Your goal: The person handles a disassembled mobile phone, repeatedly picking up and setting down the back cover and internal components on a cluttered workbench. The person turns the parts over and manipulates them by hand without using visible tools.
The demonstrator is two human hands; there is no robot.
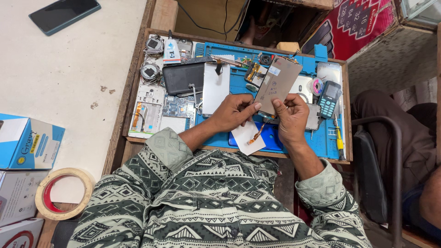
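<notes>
Hands are both gripping 1 grey rectangular display panel [277,85], already lifted free; left hand [234,112] at 9 o'clock, right hand [290,115] at 5, its orange flex ribbon [257,134] dangling unattached above the blue bench mat [239,82].

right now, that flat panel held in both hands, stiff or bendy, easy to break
The panel looks thin, flat and stiff, held straight by both hands at its lower edge. Probably light and fragile. Its orange ribbon cable hangs curved, so that part is likely floppy.

long-sleeved shirt [206,202] in dark green and pale grey-green, bands of geometric diamonds and zigzags, cuffs pushed up the forearms
</notes>
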